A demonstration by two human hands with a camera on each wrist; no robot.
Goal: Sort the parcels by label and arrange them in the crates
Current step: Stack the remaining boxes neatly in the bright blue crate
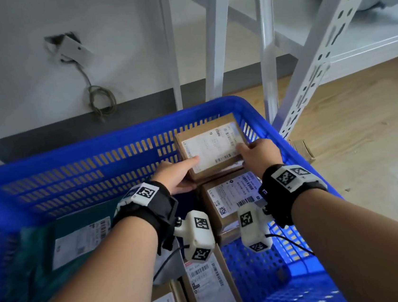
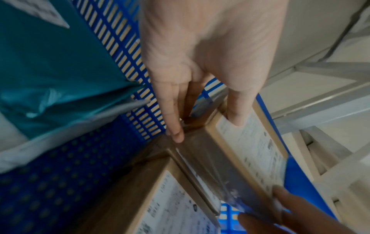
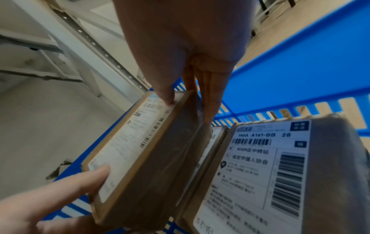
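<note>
The flat brown cardboard parcel with a white shipping label sits at the far right corner of the blue slotted plastic crate, clasped at its near corners by the left hand and right hand, thumbs on top. It seems to rest on another labelled brown box; released off-centre, it could tip or slide down. Only the right wrist view makes that lower box's label readable, "190A A161-BB"; the head view alone shows the teal plastic mailer at left.
</note>
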